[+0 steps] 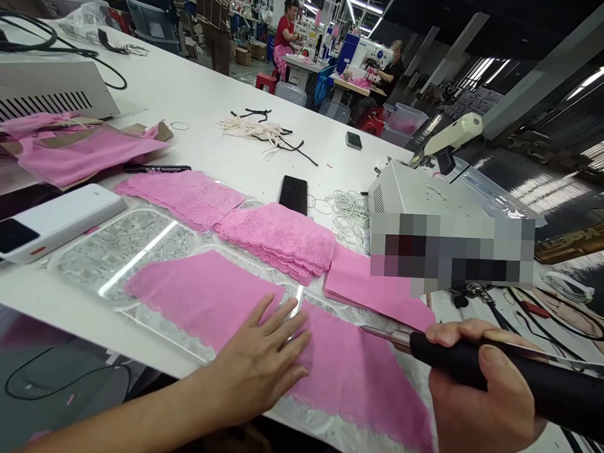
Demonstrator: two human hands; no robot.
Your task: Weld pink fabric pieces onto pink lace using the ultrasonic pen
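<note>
My left hand (261, 358) lies flat with its fingers spread across the inner edges of two pink fabric pieces. The left piece (199, 295) and the right piece (340, 368) rest on a clear textured plate (125, 252). In my right hand (485, 388) is a black-handled tool with a narrow metal tip (394, 337). Its tip is at the upper edge of the right piece; whether it touches the fabric I cannot tell. Behind them lie two stacks of pink lace pieces, a left stack (183, 198) and a right stack (276, 239), beside smooth pink fabric (374, 286).
A grey metal box (423, 192) stands at the right, near cables (508, 322). At the left are a white device (57, 219), a vented box (48, 88) and pink pieces (90, 150). Farther back lie a phone (294, 194), cord loops (350, 215) and straps (256, 130). Other people work at sewing machines beyond.
</note>
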